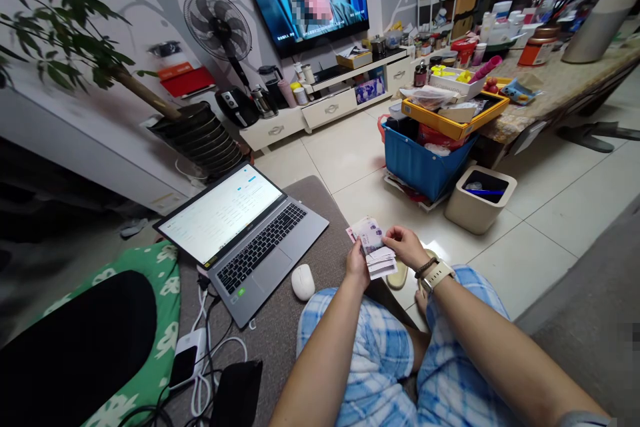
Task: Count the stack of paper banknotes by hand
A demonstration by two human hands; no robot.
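Above my lap, a small bunch of printed paper cards (369, 235) is fanned out, pale with purple pictures and some pink at one edge. My left hand (357, 263) grips the bunch from its left side. At the right edge, my right hand (404, 245) has its fingers pinched on the same cards; a pale watch and a dark bracelet circle that wrist. White folded sections (381, 263) hang at the lower end of the bunch. The fine print is too small to read.
An open laptop (255, 250) and a white mouse (303, 282) lie on the grey seat to my left, near a tangle of cables (207, 353). Ahead on the right stand a blue bin (425, 160), a beige waste bin (473, 210) and a loaded table (555, 90).
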